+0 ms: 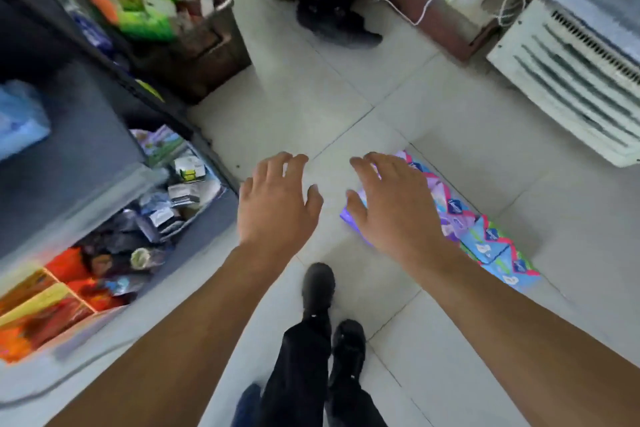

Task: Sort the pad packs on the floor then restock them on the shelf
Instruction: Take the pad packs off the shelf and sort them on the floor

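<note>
The row of pad packs point(485, 236) is laid on the floor point(311, 114) at the right, and its far end is hidden behind the right hand point(391, 204), so an exact count cannot be made; about five packs are seen. Both hands are held out empty with fingers spread, the left hand point(277, 201) over bare tile. The shelf point(86, 156) at the left is blurred and cut off, its goods hard to make out.

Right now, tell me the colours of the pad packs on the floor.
The pad packs are purple and light blue with pink zigzag edges, shown in the head view.
</note>
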Demonstrator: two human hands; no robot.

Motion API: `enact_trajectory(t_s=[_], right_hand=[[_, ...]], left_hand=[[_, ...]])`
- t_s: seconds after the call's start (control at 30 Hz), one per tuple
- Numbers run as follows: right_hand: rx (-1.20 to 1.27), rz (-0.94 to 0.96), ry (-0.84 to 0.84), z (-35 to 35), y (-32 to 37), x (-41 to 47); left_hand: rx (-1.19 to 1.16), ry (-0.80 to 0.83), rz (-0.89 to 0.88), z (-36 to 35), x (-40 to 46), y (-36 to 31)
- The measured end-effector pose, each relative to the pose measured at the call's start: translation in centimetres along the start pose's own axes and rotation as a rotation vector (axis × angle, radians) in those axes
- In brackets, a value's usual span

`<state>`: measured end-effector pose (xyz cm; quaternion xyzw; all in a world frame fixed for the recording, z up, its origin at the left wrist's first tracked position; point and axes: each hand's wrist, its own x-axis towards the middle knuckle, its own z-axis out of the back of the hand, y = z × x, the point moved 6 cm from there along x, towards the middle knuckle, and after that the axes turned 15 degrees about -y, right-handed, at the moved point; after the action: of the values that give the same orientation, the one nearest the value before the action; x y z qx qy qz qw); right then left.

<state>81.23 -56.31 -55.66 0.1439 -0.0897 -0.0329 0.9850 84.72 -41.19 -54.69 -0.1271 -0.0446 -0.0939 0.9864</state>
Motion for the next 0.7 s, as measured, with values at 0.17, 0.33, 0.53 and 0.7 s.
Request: enact_trajectory(t_s=[0.17, 0.33, 0.53, 0.7], right_hand=[[0.06, 0.198, -0.036, 0.0, 11.5, 2.4], [0.153, 0.373, -0.034, -1.9, 23.0, 4.4], [0.292, 0.321, 0.027, -7.2, 34.4, 7.9], [0.526, 0.027, 0.085, -12.4, 43.0, 14.7]], left_hand=[[0.027, -0.138, 0.243, 7.5, -2.0, 11.0], [0.055, -0.225, 0.421, 12.5, -3.9, 21.9], [0.003, -0.256, 0.566, 13.0, -4.1, 33.5], [-0.051, -0.296, 0.608, 12.6, -2.0, 40.2]])
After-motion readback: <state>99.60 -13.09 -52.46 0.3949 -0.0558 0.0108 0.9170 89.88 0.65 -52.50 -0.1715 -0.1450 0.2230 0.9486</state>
